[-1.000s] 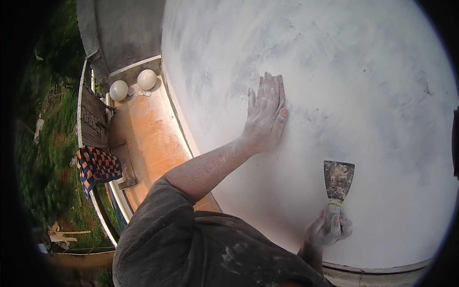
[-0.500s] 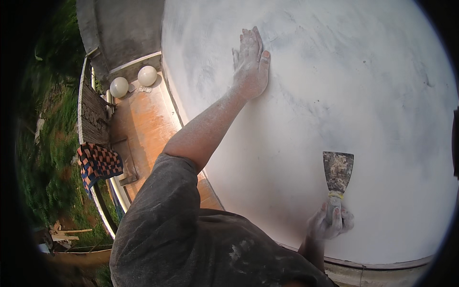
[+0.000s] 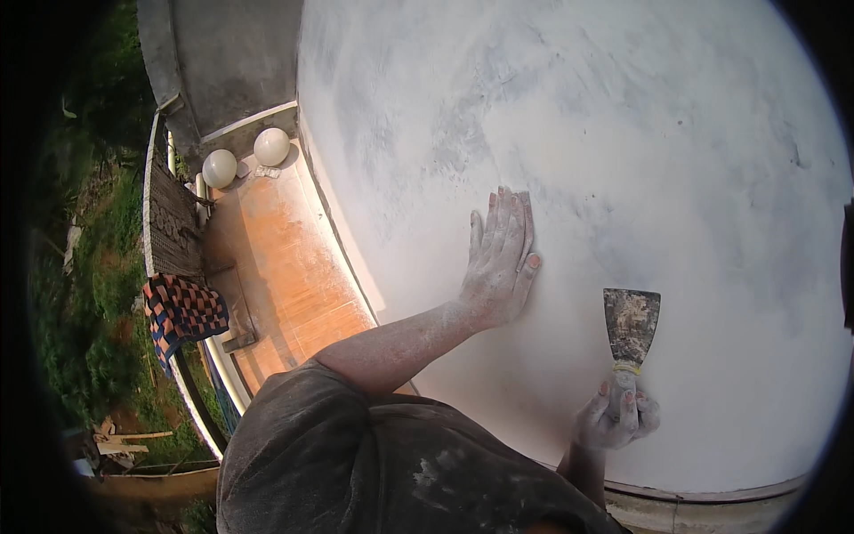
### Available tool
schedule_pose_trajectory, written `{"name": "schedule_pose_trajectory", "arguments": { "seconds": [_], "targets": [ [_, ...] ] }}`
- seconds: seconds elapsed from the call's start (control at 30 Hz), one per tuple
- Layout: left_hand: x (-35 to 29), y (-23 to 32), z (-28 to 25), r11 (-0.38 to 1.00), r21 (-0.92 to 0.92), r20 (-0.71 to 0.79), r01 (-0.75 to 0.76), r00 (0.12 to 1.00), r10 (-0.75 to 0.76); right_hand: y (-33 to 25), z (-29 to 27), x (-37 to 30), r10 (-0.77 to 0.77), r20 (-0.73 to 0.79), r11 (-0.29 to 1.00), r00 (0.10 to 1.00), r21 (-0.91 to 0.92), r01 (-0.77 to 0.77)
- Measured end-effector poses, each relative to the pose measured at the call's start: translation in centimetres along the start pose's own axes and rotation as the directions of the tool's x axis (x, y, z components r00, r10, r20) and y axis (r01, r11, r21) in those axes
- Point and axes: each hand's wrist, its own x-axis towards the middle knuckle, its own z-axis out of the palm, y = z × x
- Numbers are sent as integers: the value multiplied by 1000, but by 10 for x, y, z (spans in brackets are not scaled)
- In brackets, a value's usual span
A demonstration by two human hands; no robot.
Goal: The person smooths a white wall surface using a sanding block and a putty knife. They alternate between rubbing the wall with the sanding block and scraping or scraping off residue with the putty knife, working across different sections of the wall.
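Observation:
My left hand (image 3: 500, 258) lies flat against a white, patchy wall (image 3: 694, 205), its fingers stretched out and coated with white dust. Grey smears show through the white above it. Lower on the right, my right hand (image 3: 616, 416) is closed round the handle of a putty knife (image 3: 632, 325), which points blade up in front of the wall. The blade is wide, stained and crusted, with a yellowish band where it meets the handle. White powder covers both hands and my left forearm.
On the left runs an orange tiled floor (image 3: 285, 276) with two pale round globes (image 3: 220, 168) at its far end. A railing (image 3: 173, 214) borders it, with a checkered cloth (image 3: 184, 309) hung over it. Greenery (image 3: 98, 294) lies beyond. A grey wall (image 3: 240, 62) stands behind.
My left hand has slid down the wall and a little to the right, its elbow bending more. The right hand with the putty knife has barely moved.

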Motion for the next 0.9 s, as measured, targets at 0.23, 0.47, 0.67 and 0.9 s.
{"name": "schedule_pose_trajectory", "arguments": {
  "seconds": [0.23, 0.47, 0.67, 0.9],
  "targets": [
    [89, -43, -47, 989, -145, -216, 35, 974, -66, -2, 1, 1, -5, 18, 1000, 1000, -30, 5],
    [49, -33, -28, 999, 41, -4, -20, 1000, 21, 4, 5, -10, -7, -48, 999, 999, 45, 9],
    [47, -12, -43, 990, -112, -38, 89, 995, -94, 1, 1, -12, -1, -24, 1000, 1000, -26, 0],
    [93, -52, -76, 988, -107, -78, 112, 990, -120, 0, 0, -13, -22, -38, 993, 999, -119, 18]
  ]
}}
